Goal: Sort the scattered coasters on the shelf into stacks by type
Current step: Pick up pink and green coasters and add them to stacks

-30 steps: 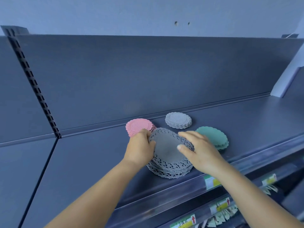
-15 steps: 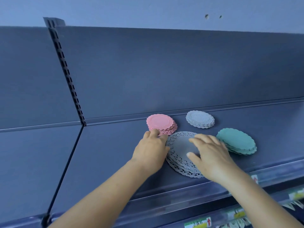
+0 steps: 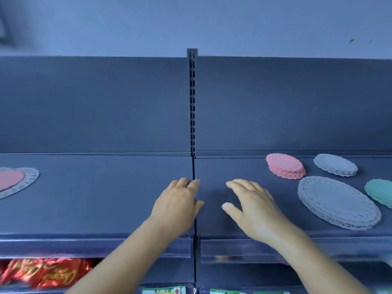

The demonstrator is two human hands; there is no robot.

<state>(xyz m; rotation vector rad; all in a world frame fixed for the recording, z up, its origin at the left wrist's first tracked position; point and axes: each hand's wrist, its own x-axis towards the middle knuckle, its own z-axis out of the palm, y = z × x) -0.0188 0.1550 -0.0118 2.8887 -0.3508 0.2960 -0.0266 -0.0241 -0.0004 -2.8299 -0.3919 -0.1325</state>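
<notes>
Coasters sitting in four stacks, hands off them

Coasters are sitting stacked on the shelf's right side: pink stack, small grey stack, big lacy grey stack, teal stack getting cut off at the edge. Left hand and right hand are hovering over bare shelf near the middle seam, fingers relaxed, gripping nothing. A heart-shaped doily is lying far left. Red packets are showing below.

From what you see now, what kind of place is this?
Probably a shop aisle: a metal display shelf, price labels on the rail below, and red packets of goods underneath.
</notes>
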